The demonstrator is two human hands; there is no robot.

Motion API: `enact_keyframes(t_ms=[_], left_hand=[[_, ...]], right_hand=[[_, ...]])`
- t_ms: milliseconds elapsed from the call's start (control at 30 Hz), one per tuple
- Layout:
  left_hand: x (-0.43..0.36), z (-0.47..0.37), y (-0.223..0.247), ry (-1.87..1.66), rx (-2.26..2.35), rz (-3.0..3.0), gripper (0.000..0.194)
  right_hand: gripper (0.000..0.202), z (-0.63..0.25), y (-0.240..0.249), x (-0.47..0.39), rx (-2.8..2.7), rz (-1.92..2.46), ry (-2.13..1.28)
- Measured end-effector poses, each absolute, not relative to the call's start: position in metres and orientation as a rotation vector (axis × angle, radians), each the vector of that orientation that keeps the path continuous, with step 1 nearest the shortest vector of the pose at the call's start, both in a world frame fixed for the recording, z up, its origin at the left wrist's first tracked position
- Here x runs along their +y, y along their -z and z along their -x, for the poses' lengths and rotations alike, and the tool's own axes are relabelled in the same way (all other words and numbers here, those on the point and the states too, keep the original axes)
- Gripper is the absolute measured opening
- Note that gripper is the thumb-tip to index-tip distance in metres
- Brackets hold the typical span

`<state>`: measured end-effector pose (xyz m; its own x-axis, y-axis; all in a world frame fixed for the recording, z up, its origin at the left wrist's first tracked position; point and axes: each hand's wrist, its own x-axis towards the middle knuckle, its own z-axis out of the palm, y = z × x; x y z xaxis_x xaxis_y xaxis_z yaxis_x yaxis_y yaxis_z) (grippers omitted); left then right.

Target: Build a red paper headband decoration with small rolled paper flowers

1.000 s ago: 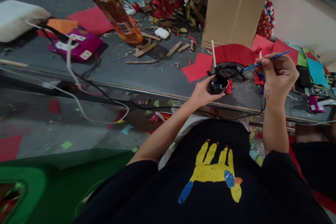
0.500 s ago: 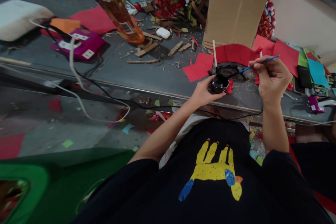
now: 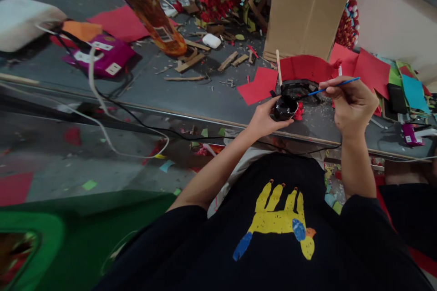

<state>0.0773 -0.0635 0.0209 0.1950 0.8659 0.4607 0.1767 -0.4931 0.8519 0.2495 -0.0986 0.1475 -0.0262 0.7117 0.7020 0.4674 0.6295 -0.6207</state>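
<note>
My left hand (image 3: 268,117) is wrapped round a small black-coated cup (image 3: 284,110), tilted, near the table's front edge. A wooden stick (image 3: 279,69) stands up just behind the cup, its lower end dark. Between the fingers of my right hand (image 3: 355,102) is a thin blue paintbrush (image 3: 336,85), its dark tip at the cup's rim. Behind the cup lies a black curved piece (image 3: 302,86) on the table, partly hidden by the brush. Beyond that piece is a red curved strip (image 3: 305,68). A bit of red material (image 3: 299,112) shows beside the cup.
A cardboard panel (image 3: 309,9) stands at the back. To the left are a bottle of brown liquid (image 3: 160,27), a purple power strip (image 3: 102,57) with cables, and cardboard scraps (image 3: 191,62). Red paper (image 3: 372,70) and a dark phone-like object (image 3: 397,98) lie at right. A green chair (image 3: 85,232) is below left.
My right hand and the paintbrush have shifted slightly left and down, the tip staying at the cup's rim. My left hand keeps the cup in about the same place.
</note>
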Motion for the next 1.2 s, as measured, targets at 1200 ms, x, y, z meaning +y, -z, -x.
enact_keyframes(t_ms=[1200], left_hand=[[-0.063,-0.077,-0.02,-1.374,0.917,-1.782,0.062]], right_hand=[[0.03,-0.242,-0.113,-0.109,-2.07,0.839,0.063]])
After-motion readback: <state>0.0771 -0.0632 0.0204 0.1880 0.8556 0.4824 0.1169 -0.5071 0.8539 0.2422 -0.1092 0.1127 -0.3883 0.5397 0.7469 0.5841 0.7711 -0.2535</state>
